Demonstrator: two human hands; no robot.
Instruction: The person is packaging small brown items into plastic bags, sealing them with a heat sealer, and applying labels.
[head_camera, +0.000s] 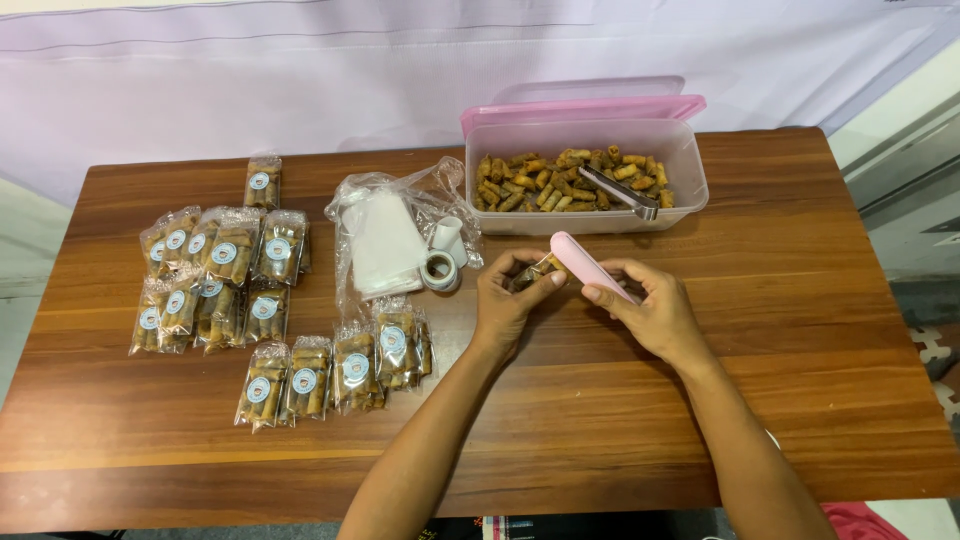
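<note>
My left hand (508, 300) grips a small clear packet of fried snack rolls (532, 272) above the wooden table (780, 260). My right hand (648, 308) holds a slim pink bar-shaped tool (588, 264) with its far end laid against the top of that packet. Both hands meet near the table's middle, just in front of a clear plastic tub (586, 176) filled with loose brown snack rolls. Metal tongs (620, 190) rest on the rolls inside the tub.
Several sealed snack packets with round labels lie at the left (222, 270) and in a row (340, 370) near my left arm. A clear bag of empty pouches (385, 240), a small sticker roll (438, 270) and a pink lid (585, 108) behind the tub are also there.
</note>
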